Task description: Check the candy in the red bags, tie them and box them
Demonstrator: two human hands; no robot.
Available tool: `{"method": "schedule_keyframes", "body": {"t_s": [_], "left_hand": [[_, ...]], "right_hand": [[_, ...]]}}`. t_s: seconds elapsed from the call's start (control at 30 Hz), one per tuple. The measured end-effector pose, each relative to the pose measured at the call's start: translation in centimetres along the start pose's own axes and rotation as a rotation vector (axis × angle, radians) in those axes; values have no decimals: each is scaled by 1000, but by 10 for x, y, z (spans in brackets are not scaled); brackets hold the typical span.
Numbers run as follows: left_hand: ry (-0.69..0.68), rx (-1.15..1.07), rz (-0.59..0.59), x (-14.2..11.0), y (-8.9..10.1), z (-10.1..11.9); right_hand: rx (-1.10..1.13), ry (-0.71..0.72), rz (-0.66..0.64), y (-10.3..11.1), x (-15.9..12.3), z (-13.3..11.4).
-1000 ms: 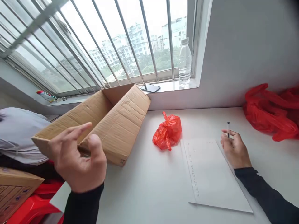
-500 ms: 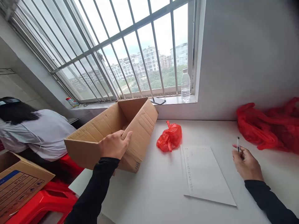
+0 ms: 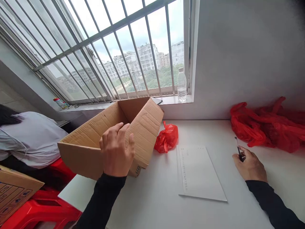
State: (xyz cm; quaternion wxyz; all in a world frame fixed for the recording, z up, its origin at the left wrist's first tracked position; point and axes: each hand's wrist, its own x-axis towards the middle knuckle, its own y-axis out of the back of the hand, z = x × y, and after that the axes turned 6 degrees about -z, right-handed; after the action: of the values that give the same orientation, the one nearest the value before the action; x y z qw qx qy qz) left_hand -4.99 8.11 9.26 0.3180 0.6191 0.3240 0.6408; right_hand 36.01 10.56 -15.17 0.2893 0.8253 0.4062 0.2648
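Note:
My left hand [image 3: 118, 149] grips the near side wall of an open cardboard box [image 3: 95, 136], fingers hooked over its rim. The box sits at the left end of a white table [image 3: 154, 197], one corner lifted a little. My right hand [image 3: 250, 165] rests on the table at the right, closed around a pen [image 3: 239, 149]. A white sheet of paper [image 3: 200, 175] with a column of small print lies between the hands. A small knotted red plastic bag [image 3: 166, 140] sits beside the box.
A heap of red plastic bags [image 3: 267, 125] lies against the wall at the right. On the window sill stand a water bottle [image 3: 181, 86] and a phone [image 3: 157, 100]. At the left another person in a grey top [image 3: 30, 140] sits by red stools [image 3: 40, 210] and a printed carton [image 3: 14, 190].
My left hand went from hovering in front of the box to gripping its side wall. The box has shifted right, closer to the small red bag. The right hand stayed put with the pen.

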Motion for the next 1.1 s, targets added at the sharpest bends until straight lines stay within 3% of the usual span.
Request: {"method": "schedule_keyframes", "body": {"t_s": [0.03,0.07,0.13,0.2,0.3,0.4,0.5,0.63,0.73,0.83,0.9,1.03,1.1], "left_hand": [[-98,-125,55,-8,-9,15],[-224,-302,34,-15,-23,31],[-356,-370,-152,-24,-63,61],[-313,-360,-276,-22,-111,82],[-111,-319,-355,-6,-173,86],[-58,-338,-424,0,-199,74],[-97,-401,-448,-13,-190,64],[-117,-524,-398,-41,-152,59],[-110,-637,-337,-61,-121,55],[-145,-755,-328,-86,-96,49],[-206,-829,-367,-105,-84,42],[-300,-899,-477,-136,-75,27],[-288,-854,-494,-147,-74,21]], "right_hand": [[-12,6,-2,-1,0,1],[-22,10,-5,-3,0,1],[-38,21,-11,-4,1,2],[-48,33,-10,-6,1,4],[-51,48,4,-7,3,6],[-43,48,39,-9,5,5],[-20,77,84,-8,7,3],[26,190,128,-2,0,-5],[80,208,74,0,-17,-22],[194,253,-89,-3,-42,-55],[297,343,-279,-7,-59,-84],[430,385,-748,-15,-79,-139],[444,383,-813,-15,-83,-154]]}}
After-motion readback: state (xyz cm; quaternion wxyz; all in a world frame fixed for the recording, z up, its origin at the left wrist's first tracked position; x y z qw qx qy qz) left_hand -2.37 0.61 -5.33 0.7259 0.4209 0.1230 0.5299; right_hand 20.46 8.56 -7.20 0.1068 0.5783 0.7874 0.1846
